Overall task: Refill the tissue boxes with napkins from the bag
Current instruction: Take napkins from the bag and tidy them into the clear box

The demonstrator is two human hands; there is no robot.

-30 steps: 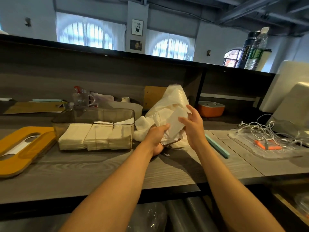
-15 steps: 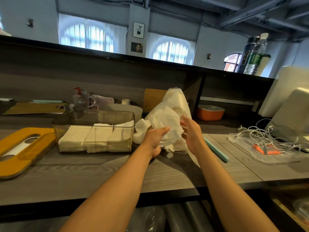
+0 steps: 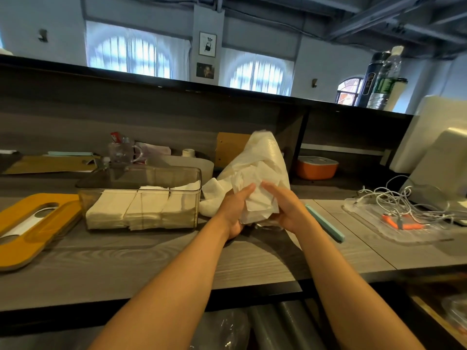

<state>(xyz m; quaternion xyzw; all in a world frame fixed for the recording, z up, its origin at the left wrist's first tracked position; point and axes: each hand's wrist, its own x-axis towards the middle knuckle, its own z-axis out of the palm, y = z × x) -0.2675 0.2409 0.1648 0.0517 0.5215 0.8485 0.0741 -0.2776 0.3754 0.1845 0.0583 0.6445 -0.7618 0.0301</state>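
Grey desk (image 3: 156, 263): left hand (image 3: 233, 213) and right hand (image 3: 285, 210), fingers curled, clutch loose napkins (image 3: 257, 205) at the bag (image 3: 262, 157); sheets could spill short of the nine-o'clock tissue box (image 3: 141, 178).

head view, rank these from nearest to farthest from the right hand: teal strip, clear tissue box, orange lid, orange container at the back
1. Teal strip, just to the right of the right hand.
2. Orange container, behind and to the right, under the shelf.
3. Clear tissue box, left, past the left hand.
4. Orange lid, far left on the desk.
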